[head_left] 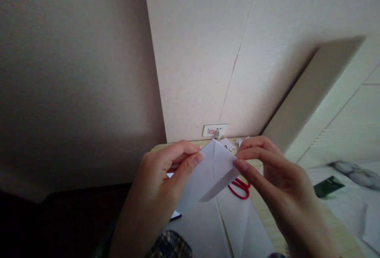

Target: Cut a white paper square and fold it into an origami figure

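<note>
A folded piece of white paper [218, 163] is held up in front of me, its pointed corner at the top and a crease down its middle. My left hand [170, 171] pinches its left edge between thumb and fingers. On the right edge, the thumb and fingertips of my right hand [273, 179] grip the paper too. A flap along its lower right side stands slightly away. Below it lie white paper sheets [237, 222] on the wooden table [335, 226]. Scissors with red handles [241, 190] lie partly hidden behind the held paper.
Small folded paper pieces [227, 144] lie at the table's back edge, near a wall socket [214, 130] with a plug in it. To the right, a dark green packet [329, 186] rests on a white surface beside a pale headboard-like panel [335, 103].
</note>
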A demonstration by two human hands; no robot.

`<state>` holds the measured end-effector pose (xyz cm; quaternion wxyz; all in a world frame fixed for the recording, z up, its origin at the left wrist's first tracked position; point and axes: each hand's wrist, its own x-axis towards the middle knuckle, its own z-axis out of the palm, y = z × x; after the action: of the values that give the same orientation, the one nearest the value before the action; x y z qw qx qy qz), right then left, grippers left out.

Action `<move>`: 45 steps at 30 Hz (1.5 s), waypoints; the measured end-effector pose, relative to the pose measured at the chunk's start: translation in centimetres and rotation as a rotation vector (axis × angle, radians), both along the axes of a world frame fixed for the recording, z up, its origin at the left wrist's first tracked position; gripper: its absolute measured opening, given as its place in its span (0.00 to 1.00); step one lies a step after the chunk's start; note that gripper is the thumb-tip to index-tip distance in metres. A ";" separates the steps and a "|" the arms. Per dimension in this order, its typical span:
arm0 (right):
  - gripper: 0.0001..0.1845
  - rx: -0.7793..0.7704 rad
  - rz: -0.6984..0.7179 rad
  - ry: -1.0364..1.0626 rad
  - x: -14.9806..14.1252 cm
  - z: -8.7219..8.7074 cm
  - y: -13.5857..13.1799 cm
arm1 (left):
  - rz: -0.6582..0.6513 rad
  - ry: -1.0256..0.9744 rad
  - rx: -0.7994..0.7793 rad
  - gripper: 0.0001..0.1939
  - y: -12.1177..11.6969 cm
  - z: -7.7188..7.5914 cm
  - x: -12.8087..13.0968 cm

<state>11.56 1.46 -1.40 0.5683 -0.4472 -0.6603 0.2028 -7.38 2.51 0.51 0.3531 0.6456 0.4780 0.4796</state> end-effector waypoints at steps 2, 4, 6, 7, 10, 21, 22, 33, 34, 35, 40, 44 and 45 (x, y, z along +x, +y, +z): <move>0.06 -0.005 0.000 -0.008 -0.3 0.2 -0.1 | -0.033 -0.019 0.008 0.10 0.1 0.0 -0.3; 0.06 -0.007 -0.002 -0.004 -0.5 0.3 -0.1 | -0.051 -0.033 -0.004 0.09 0.1 0.1 -0.6; 0.06 -0.005 -0.008 -0.002 -0.7 0.4 -0.1 | -0.066 -0.050 -0.017 0.09 0.1 0.1 -0.8; 0.07 -0.002 -0.015 -0.004 -0.8 0.5 -0.2 | -0.072 -0.061 -0.021 0.09 0.1 0.1 -1.0; 0.08 0.014 -0.037 -0.021 -1.0 0.5 -0.2 | -0.088 -0.094 -0.027 0.10 0.1 -0.1 -1.1; 0.09 0.043 -0.070 -0.028 -1.8 0.9 -0.4 | -0.096 -0.101 -0.025 0.09 0.2 0.2 -1.2; 0.09 0.039 -0.073 -0.029 -1.8 0.9 -0.4 | -0.093 -0.098 -0.030 0.09 0.1 0.2 -1.2; 0.04 0.031 -0.040 0.008 -2.1 0.8 -0.3 | 0.017 -0.091 0.005 0.12 -0.2 0.4 -1.4; 0.05 0.033 -0.040 0.014 -2.2 0.8 -0.3 | 0.006 -0.097 0.004 0.12 -0.1 0.4 -1.5; 0.05 0.038 -0.041 0.015 -2.2 0.7 -0.3 | -0.009 -0.103 -0.003 0.12 -0.1 0.3 -1.6; 0.06 0.049 -0.076 -0.011 -2.7 0.9 -0.4 | 0.014 -0.130 -0.038 0.12 -0.4 0.6 -1.7; 0.08 0.061 -0.124 -0.055 -3.1 1.2 -0.7 | 0.022 -0.169 -0.037 0.12 -0.7 0.8 -1.6; 0.08 0.061 -0.132 -0.061 -3.2 1.3 -0.8 | 0.005 -0.181 -0.028 0.12 -0.7 0.8 -1.7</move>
<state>8.37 0.63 -0.15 0.5733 -0.4783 -0.6522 0.1307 -9.10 1.79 1.27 0.4028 0.5933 0.4525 0.5301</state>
